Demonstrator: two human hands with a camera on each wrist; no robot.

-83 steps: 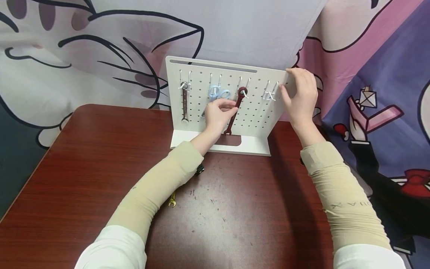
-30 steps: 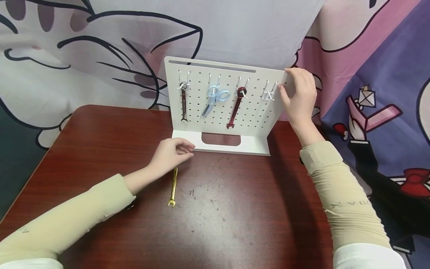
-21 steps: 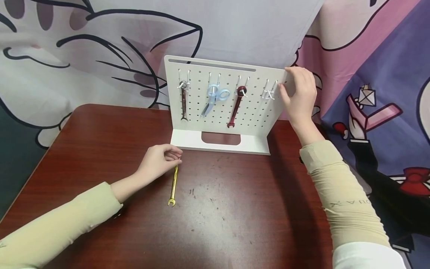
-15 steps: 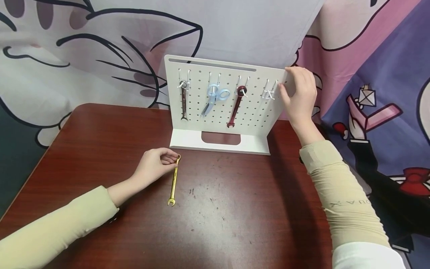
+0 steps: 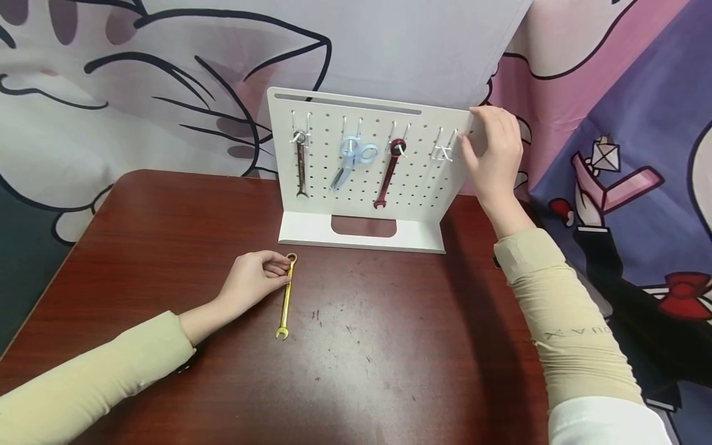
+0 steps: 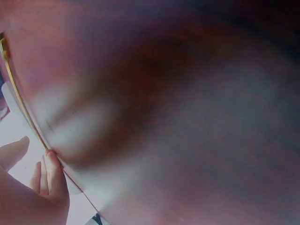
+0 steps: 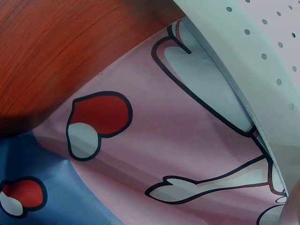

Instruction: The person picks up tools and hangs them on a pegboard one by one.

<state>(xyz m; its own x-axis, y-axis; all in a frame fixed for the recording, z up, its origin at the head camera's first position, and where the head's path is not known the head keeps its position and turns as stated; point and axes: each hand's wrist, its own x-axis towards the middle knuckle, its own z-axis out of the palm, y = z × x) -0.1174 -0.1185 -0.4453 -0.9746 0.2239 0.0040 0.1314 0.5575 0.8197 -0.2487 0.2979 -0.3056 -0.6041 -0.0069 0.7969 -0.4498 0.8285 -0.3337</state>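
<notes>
A yellow combination wrench point(image 5: 286, 300) lies on the brown table, ring end away from me. My left hand point(image 5: 253, 276) is at its upper part, fingers loosely bent and touching it. In the left wrist view the fingertips point(image 6: 52, 161) meet the wrench point(image 6: 21, 96), while the thumb stands apart from it. My right hand point(image 5: 495, 148) grips the upper right corner of a white pegboard point(image 5: 356, 232), thumb on the front and fingers over the edge. On its hooks hang a dark wrench point(image 5: 301, 167), light-blue scissors point(image 5: 347, 167) and a red wrench point(image 5: 387, 176).
The rightmost pair of hooks point(image 5: 443, 151) on the board holds nothing. A printed curtain point(image 5: 211, 93) hangs close behind the board and continues down the right side point(image 5: 606, 123). The table's point(image 5: 389, 346) left edge slopes away at the left.
My left hand has left the red wrench on the board, come down left to the yellow wrench and slid slightly along it towards me. My right hand stays at the board's corner.
</notes>
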